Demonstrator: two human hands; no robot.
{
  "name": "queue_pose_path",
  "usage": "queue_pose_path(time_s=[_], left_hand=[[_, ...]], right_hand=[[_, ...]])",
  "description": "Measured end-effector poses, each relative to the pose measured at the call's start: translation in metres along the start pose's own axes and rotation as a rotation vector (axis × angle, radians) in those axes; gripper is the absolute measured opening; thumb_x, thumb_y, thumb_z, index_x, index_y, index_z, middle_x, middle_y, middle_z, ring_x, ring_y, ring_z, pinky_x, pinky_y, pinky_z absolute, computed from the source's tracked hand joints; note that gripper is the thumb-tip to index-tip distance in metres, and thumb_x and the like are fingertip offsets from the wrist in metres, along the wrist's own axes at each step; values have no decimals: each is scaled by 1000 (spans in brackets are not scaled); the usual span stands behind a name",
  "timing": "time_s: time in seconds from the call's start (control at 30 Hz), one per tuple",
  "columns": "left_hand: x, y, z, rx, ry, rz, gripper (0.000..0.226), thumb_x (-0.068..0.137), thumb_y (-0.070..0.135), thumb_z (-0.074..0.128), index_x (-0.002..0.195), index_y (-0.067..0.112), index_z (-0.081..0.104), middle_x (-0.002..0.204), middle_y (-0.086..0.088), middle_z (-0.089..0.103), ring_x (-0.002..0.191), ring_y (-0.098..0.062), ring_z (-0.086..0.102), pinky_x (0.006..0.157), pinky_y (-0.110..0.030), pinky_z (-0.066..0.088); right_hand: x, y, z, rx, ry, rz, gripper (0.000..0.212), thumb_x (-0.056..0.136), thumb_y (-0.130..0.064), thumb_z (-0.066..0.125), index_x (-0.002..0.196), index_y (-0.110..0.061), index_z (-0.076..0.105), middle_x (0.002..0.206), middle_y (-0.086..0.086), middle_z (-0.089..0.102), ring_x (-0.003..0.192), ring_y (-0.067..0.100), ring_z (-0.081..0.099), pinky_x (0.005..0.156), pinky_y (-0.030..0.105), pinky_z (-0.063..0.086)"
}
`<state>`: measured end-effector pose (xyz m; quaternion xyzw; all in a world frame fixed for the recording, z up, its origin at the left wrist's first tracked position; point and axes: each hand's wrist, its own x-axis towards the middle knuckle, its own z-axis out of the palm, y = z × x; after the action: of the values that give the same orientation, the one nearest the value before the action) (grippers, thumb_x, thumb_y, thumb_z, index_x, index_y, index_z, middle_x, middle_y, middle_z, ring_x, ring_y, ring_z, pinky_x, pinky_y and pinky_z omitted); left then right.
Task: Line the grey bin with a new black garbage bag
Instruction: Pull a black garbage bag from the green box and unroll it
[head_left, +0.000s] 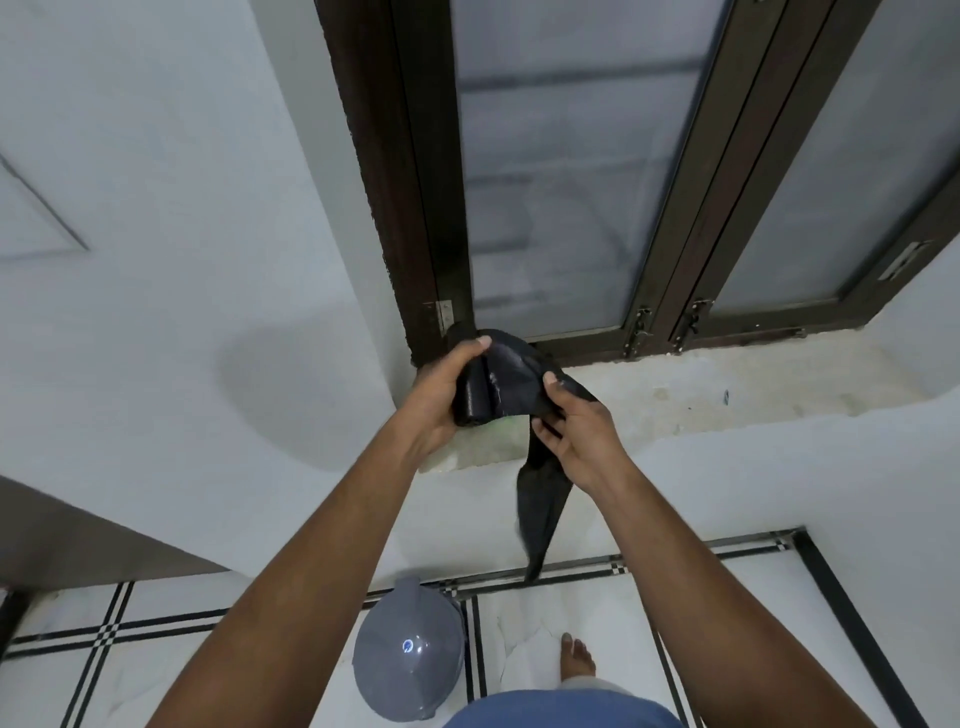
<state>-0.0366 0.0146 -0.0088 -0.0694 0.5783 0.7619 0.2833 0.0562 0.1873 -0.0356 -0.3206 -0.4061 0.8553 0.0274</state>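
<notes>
Together, left hand (441, 400) (right hand (576, 441) too) grips bag roll (493, 384).

no legible text, bin lid (409, 656) emblem unreadable

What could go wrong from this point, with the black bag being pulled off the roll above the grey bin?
1. The left hand grips the black plastic bag roll while the right hand pulls the hanging black bag strip; a crooked pull might tear the thin film instead of separating it cleanly.
2. The grey domed plastic bin lid looks still in place, so lining cannot begin until it is taken off.
3. The roll could slip and drop to the white tiled floor.
</notes>
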Motion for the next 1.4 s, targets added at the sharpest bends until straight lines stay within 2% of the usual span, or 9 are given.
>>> queue_pose_path(time_s=[0.17,0.3,0.43,0.63,0.77,0.87,0.97,1.23,1.4], left_hand=[[6,16,10,-57,43,28,36,94,43,75,120,18,77,114,-9,82,105,-29,77,98,-46,60],[10,22,17,-170,96,22,37,98,41,69,121,12,75,110,-15,79,92,-29,77,92,-46,65],[17,18,24,-88,119,53,67,81,45,93,137,14,75,132,-18,79,120,-39,77,105,-59,60],[16,21,24,-89,159,113,40,98,31,78,131,8,76,117,-16,82,87,-25,82,68,-37,66],[12,26,29,-97,141,87,23,102,33,71,115,16,78,102,-8,82,82,-22,80,67,-32,63],[11,27,29,-67,103,97,31,103,39,70,123,17,78,113,-8,83,99,-25,79,85,-38,62],[10,28,28,-81,88,86,34,104,41,67,127,18,75,113,-8,82,101,-24,77,86,-38,60],[8,30,26,-70,138,61,29,104,38,65,114,14,78,106,-12,81,85,-26,78,77,-36,62],[7,27,26,-7,120,114,44,103,42,75,128,6,79,123,-18,82,107,-34,80,88,-40,65]], right_hand=[[20,-24,-6,3,26,-14,27,97,-26,87,116,-9,78,124,12,84,106,24,79,78,32,63],[27,-36,-6,9,-64,27,38,96,-35,88,124,-11,77,121,10,84,103,23,79,83,35,64],[31,-42,-5,-78,-159,47,27,100,-26,84,121,-11,76,108,6,83,92,18,78,80,31,63],[42,-51,-8,-113,-54,-37,21,98,-23,86,114,-10,79,95,4,81,78,12,73,79,29,66],[41,-47,-8,-102,-38,-63,24,98,-26,86,115,-11,78,93,2,81,77,11,74,77,29,66],[38,-45,-6,-26,-38,-43,25,100,-28,84,116,-11,77,99,5,82,83,16,74,76,32,64],[33,-43,-3,-17,-104,-1,39,97,-36,86,127,-12,78,118,8,84,99,21,78,80,34,64],[29,-35,-1,-100,-85,49,21,94,-23,90,102,-11,75,85,1,76,83,14,74,76,30,62],[18,-33,3,-123,-51,26,21,97,-24,87,104,-10,73,89,3,75,81,14,74,76,32,63]])
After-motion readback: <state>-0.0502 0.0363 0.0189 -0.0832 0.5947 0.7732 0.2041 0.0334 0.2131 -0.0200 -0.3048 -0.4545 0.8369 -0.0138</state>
